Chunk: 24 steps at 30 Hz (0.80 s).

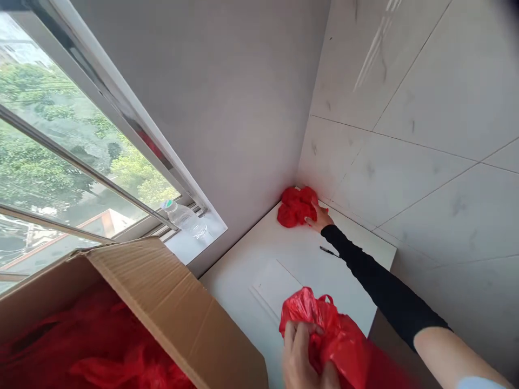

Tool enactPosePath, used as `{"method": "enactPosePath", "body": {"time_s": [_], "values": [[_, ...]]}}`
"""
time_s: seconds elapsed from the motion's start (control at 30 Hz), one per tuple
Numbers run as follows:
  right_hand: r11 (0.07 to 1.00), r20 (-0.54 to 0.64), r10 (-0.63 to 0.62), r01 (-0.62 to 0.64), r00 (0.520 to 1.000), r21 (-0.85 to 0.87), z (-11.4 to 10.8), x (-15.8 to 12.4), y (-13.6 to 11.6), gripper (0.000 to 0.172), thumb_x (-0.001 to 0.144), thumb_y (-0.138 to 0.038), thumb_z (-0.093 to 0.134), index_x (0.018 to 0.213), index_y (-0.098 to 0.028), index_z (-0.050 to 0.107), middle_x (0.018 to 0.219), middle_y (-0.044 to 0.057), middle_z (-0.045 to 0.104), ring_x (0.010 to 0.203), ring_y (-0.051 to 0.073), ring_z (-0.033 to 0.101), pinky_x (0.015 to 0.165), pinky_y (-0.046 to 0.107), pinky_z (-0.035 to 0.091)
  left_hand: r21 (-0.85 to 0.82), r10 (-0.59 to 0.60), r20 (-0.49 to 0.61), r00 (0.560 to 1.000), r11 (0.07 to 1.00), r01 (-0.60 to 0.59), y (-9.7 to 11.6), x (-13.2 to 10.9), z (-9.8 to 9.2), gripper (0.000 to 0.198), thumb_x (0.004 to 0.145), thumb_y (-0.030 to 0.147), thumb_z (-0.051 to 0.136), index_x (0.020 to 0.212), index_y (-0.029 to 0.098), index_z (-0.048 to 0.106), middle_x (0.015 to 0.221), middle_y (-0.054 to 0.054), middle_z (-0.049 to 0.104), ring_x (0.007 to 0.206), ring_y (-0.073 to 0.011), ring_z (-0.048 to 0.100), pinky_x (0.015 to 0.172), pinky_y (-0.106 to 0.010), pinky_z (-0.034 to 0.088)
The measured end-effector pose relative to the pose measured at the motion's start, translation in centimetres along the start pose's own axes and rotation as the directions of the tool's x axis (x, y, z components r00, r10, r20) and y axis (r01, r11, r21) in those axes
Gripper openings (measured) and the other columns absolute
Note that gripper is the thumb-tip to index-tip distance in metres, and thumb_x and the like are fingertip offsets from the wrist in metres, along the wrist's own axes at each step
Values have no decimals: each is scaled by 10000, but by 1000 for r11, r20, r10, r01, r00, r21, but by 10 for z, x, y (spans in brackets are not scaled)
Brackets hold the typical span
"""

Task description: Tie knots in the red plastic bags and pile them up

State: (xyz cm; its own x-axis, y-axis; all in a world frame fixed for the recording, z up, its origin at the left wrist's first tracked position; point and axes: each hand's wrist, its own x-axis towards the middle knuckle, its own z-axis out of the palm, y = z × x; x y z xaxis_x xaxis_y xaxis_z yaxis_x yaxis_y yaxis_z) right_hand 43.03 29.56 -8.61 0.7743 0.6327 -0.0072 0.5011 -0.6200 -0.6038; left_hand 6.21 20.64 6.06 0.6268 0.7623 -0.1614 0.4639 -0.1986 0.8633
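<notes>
1. Nearest me, my left hand (pixel 302 359) is clenched around the near red bag (pixel 338 337), which is bunched at the near edge of the white counter (pixel 243 275).
2. Left of it, a cardboard box (pixel 170 302) stands open, full of more red plastic.
3. Mid-counter, a pen (pixel 328 251) lies just beside my outstretched black sleeve.
4. In the far corner, my right hand (pixel 320 219) touches the far red bag (pixel 294 206). The bag lies just left of the fingers, a crumpled heap with no clear long axis. I cannot tell whether the fingers have closed on it. This hand is much the nearer one.
5. Far left, a bottle (pixel 184 218) lies on the sill.
</notes>
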Motion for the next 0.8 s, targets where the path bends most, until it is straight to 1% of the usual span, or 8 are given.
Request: {"method": "enactPosePath", "body": {"time_s": [0.13, 0.27, 0.33, 0.43, 0.53, 0.6, 0.67, 0.8], "values": [[1000, -91, 24, -25, 996, -8, 11, -74, 71, 445, 960, -362, 609, 1360, -196, 507, 1379, 109, 528, 1201, 282, 559, 991, 518, 486, 25, -38, -126, 991, 999, 42, 19, 92, 13, 368, 656, -65, 493, 860, 217, 617, 915, -39, 603, 805, -174, 600, 753, -304, 527], [991, -188, 117, -127, 975, -43, 29, -178, 151, 476, 969, -408, 568, 1381, -187, 475, 1430, 131, 472, 1299, 324, 476, 1045, 569, 425, 85, -95, -164, 982, 990, 110, -13, 180, 32, 95, 879, 170, 634, 971, 148, 632, 1035, -51, 634, 944, -200, 619, 871, -403, 527], [983, -206, 160, -175, 965, -57, 42, -216, 182, 491, 993, -439, 480, 1408, -182, 435, 1448, 154, 449, 1330, 340, 449, 1052, 581, 416, 111, -114, -170, 979, 985, 134, -31, 218, 42, 198, 923, 301, 638, 1047, 147, 637, 1099, -64, 647, 988, -209, 631, 883, -430, 533], [977, -164, 176, -192, 971, -88, 61, -245, 210, 522, 1011, -459, 310, 1435, -171, 408, 1529, 169, 370, 1427, 328, 349, 1133, 557, 343, 127, -110, -170, 979, 983, 132, -40, 268, 55, 272, 933, 331, 633, 1139, 154, 631, 1184, -85, 641, 1053, -229, 633, 915, -459, 532], [970, -119, 186, -202, 975, -134, 73, -252, 222, 586, 999, -483, 251, 1474, -161, 367, 1598, 146, 271, 1495, 297, 219, 1205, 529, 212, 110, -50, -171, 984, 992, 69, -30, 302, 69, 379, 930, 325, 637, 1274, 176, 577, 1332, -107, 576, 1181, -273, 583, 990, -517, 491], [964, -104, 195, -210, 975, -165, 77, -251, 225, 618, 993, -498, 261, 1501, -153, 331, 1620, 140, 225, 1508, 287, 174, 1219, 521, 157, 82, -9, -180, 984, 996, 24, -20, 305, 80, 479, 924, 324, 641, 1369, 202, 509, 1456, -119, 476, 1287, -313, 505, 1046, -563, 438], [958, -97, 198, -213, 975, -190, 81, -251, 228, 637, 992, -504, 290, 1519, -147, 303, 1633, 141, 197, 1511, 288, 154, 1220, 520, 138, 45, 3, -180, 984, 999, 5, -12, 286, 92, 535, 921, 322, 641, 1415, 217, 461, 1520, -121, 401, 1343, -335, 444, 1077, -588, 396], [952, -88, 196, -211, 977, -223, 86, -252, 234, 665, 973, -526, 405, 1515, -152, 309, 1630, 144, 209, 1502, 317, 169, 1196, 552, 176, -50, -67, -76, 995, 997, 64, -10, 178, 121, 493, 946, 232, 533, 1426, 176, 436, 1424, -151, 503, 1227, -276, 552, 1037, -498, 450]]}}
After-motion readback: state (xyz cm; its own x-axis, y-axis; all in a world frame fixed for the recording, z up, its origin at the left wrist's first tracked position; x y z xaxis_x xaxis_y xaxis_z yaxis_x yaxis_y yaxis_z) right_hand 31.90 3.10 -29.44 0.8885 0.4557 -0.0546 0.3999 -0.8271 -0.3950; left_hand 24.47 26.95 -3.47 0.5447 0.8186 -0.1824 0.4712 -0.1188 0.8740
